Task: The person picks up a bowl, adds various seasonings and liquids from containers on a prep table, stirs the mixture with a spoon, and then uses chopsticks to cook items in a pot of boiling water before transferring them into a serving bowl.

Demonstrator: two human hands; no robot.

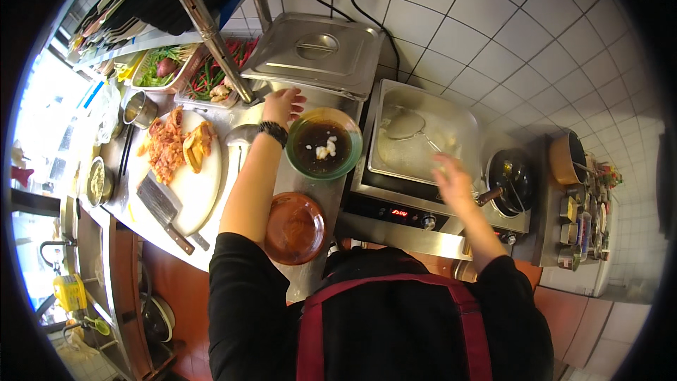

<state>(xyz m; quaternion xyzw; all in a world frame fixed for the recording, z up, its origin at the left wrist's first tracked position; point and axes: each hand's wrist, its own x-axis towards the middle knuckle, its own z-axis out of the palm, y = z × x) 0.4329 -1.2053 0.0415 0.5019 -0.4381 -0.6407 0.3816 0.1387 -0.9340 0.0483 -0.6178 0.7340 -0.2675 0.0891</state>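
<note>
My left hand [284, 106], with a dark band at the wrist, hovers with fingers apart and nothing visible in it, at the upper left of a green-rimmed bowl [293, 157] of dark liquid with white lumps. My right hand [451, 177] is slightly blurred beside the near right edge of a steel pan [400, 170] of liquid on the induction cooker. A wire strainer [406, 125] lies in that pan, its handle end near my right fingers; whether they touch it is unclear. Below the bowl stands a brown glazed plate [294, 228].
At left, a round white board [203, 196] carries chopped meat [166, 145] and a cleaver [161, 206]. Steel cups, chopsticks and vegetable trays stand around it. A lidded steel container [317, 55] is behind the bowl. A wok [510, 180] and copper-coloured pot [566, 159] stand right.
</note>
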